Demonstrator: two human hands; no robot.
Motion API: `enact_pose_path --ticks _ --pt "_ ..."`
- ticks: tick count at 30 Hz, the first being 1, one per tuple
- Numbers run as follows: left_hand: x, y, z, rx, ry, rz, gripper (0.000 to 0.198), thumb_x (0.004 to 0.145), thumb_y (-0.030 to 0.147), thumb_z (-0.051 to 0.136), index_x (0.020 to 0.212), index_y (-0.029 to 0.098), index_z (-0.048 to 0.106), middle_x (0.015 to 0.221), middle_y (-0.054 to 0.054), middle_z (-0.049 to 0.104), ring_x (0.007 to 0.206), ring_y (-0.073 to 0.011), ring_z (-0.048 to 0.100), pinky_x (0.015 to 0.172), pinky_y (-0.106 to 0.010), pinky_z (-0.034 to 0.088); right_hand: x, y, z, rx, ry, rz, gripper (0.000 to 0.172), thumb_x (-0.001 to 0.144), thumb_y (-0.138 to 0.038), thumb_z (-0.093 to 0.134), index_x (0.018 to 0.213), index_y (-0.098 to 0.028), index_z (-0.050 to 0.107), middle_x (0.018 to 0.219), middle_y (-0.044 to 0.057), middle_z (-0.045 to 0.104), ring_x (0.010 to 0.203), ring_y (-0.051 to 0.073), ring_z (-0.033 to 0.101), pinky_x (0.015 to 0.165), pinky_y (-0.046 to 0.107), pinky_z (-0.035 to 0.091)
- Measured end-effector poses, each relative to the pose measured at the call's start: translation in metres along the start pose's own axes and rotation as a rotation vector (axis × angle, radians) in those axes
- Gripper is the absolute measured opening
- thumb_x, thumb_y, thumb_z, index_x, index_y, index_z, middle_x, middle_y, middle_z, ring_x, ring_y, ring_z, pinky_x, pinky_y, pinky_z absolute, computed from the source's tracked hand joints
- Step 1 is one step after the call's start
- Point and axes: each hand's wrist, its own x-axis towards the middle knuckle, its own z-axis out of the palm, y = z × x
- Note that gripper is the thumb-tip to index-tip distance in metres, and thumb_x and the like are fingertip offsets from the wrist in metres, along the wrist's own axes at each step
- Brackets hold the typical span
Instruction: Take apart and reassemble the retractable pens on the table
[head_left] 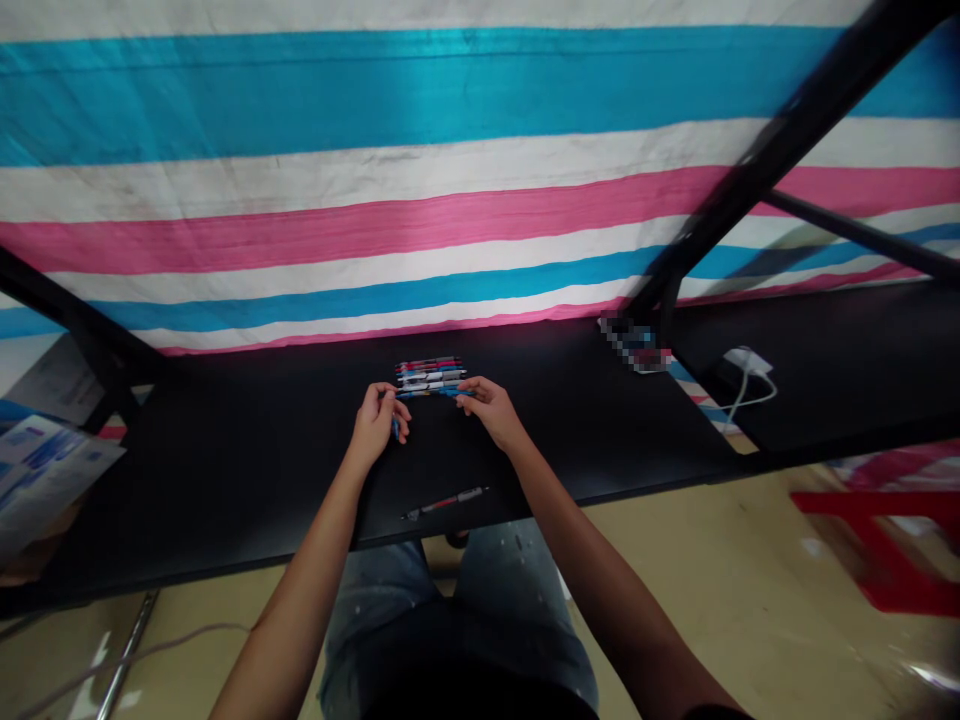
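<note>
Striped sheeting (315, 245) in blue, white and pink hangs behind a black bench (240, 450), with dark frame posts (720, 190) slanting up at the right. On the bench, a row of pens (432, 377) lies side by side in front of the person, their long axes running left to right, roughly parallel to the back edge.

Both hands are at the near side of this row, one at each end. The right hand (489, 408) has thumb and forefinger pinched on the right end of a blue pen (453, 392), which lies along the nearest edge of the row. The left hand (371, 428) brings thumb and forefinger to the left end of the row; its other fingers curl around a small blue piece (395, 428), mostly hidden. Whether the left thumb and forefinger grip the blue pen or merely touch it cannot be told.

A separate grey-and-dark pen (448, 502) lies apart, close to the bench's front edge and between the forearms. It sits on the body side of both hands, about equally near to each, its long axis slightly oblique, the right end farther from the person.
</note>
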Motion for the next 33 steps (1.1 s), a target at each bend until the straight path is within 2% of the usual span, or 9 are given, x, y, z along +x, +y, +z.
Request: enact_pose_path --ticks 9,14,18,26,33 --pt "0.000 -0.002 0.000 0.004 -0.060 0.017 0.040 0.095 0.055 0.056 0.110 0.021 0.041 0.078 0.000 0.070 0.047 -0.0112 0.061 0.037 -0.020 0.049 0.000 0.000 0.000 0.012 -0.010 0.037 0.032 0.075 -0.045 0.078 0.090 -0.020 0.065 0.077 0.002 0.070 0.065 0.014 0.059 0.061 0.029 0.043" --pt "0.000 -0.003 0.001 0.036 -0.052 -0.019 0.039 0.095 0.057 0.055 0.101 0.019 0.044 0.085 -0.005 0.073 0.051 -0.0115 0.063 0.038 -0.019 0.048 -0.002 -0.003 0.001 0.015 -0.012 0.030 0.032 0.074 -0.044 0.078 0.091 -0.021 0.065 0.080 0.003 0.070 0.067 0.015 0.060 0.061 0.029 0.044" --pt "-0.003 0.002 0.002 0.040 -0.051 -0.013 0.040 0.092 0.056 0.059 0.099 0.019 0.046 0.088 -0.005 0.072 0.053 -0.0106 0.062 0.039 -0.019 0.049 -0.002 -0.003 0.001 0.006 -0.016 -0.004 0.033 0.073 -0.043 0.079 0.092 -0.022 0.063 0.080 0.002 0.069 0.071 0.017 0.061 0.062 0.029 0.045" --pt "-0.006 0.011 0.004 0.045 -0.045 -0.023 0.040 0.086 0.050 0.069 0.102 0.017 0.054 0.070 0.001 0.066 0.047 -0.0099 0.057 0.037 -0.019 0.046 -0.001 -0.002 0.001 0.002 -0.044 -0.010 0.029 0.072 -0.038 0.078 0.091 -0.021 0.061 0.077 0.000 0.066 0.068 0.015 0.059 0.061 0.028 0.042" --pt "-0.005 0.011 0.005 0.088 -0.052 -0.035 0.040 0.085 0.049 0.070 0.102 0.016 0.056 0.069 0.000 0.067 0.045 -0.0096 0.057 0.037 -0.018 0.045 -0.001 -0.002 0.001 -0.018 -0.062 0.003 0.028 0.073 -0.038 0.078 0.090 -0.021 0.063 0.079 0.002 0.069 0.071 0.016 0.062 0.061 0.028 0.043"
